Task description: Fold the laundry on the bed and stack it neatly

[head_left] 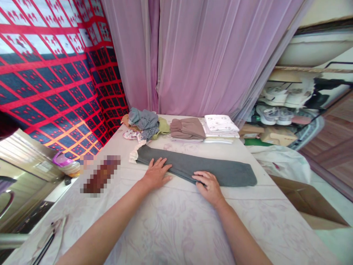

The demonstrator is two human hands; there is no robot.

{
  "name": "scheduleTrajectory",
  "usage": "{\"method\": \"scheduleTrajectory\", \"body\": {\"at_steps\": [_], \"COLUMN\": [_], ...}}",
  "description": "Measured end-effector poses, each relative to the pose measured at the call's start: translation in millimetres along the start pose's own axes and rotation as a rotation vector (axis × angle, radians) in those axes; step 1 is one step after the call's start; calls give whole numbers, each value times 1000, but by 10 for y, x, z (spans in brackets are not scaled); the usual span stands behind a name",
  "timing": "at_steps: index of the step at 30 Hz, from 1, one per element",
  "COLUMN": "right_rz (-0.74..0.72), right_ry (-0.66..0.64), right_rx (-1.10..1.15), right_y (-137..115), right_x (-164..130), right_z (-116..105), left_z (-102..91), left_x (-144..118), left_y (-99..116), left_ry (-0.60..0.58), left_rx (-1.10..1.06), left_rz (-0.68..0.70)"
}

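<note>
Trousers (198, 167) are pinned flat on the table (176, 224) by left hand (156, 173) and right hand (209, 186), both spread open, nothing gripped.

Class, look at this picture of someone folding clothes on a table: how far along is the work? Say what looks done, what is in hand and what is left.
Done: a folded brown garment and a folded white stack sit at the table's far edge. In hand: the left hand and right hand press flat on the grey garment, folded into a long strip. Left, it seems: a loose heap of crumpled clothes beside the folded piles.
</note>
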State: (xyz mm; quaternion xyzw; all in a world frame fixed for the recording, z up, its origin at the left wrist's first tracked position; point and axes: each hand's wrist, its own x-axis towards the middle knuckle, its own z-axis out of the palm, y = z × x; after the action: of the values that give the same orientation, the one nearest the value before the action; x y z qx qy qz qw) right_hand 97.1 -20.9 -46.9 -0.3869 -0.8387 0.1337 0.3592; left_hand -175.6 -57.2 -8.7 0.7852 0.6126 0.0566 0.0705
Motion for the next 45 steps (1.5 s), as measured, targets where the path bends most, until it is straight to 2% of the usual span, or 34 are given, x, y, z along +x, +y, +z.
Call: {"method": "scheduleTrajectory", "body": {"at_steps": [3,6,8,12,14,17,20,23,26,31,39,45], "right_rz": [69,108,78,40,42,31,-43,-117,-88,8,-69,-46], "right_ry": [83,152,111,-29,-72,-61,-32,-96,-169,-178,-141,-129], "right_rx": [170,147,62,-95,-144,-195,-262,-358,-465,-574,-631,-619], "right_y": [95,163,174,156,141,87,-32,-177,-283,-384,-394,-329], "right_x": [1,-19,-49,-116,-135,-139,-123,-91,-56,-47,-293,-459], "right_z": [-127,-266,-326,-346,-336,-337,-356,-344,-279,-185,-172,-121], "left_z": [7,101,176,265,276,266,234,206,216,276,256,246], "left_x": [71,160,212,270,283,315,374,435,458,415,355,306], "left_y": [280,587,740,879,895,885,832,761,717,713,754,799], "left_ry": [40,51,46,40,43,77,91,62,58,66,-6,-36], "left_rx": [-35,-140,-208,-285,-290,-296,-316,-319,-318,-320,-222,-168], "left_rz": [64,246,306,241,207,187,229,265,275,268,284,282]}}
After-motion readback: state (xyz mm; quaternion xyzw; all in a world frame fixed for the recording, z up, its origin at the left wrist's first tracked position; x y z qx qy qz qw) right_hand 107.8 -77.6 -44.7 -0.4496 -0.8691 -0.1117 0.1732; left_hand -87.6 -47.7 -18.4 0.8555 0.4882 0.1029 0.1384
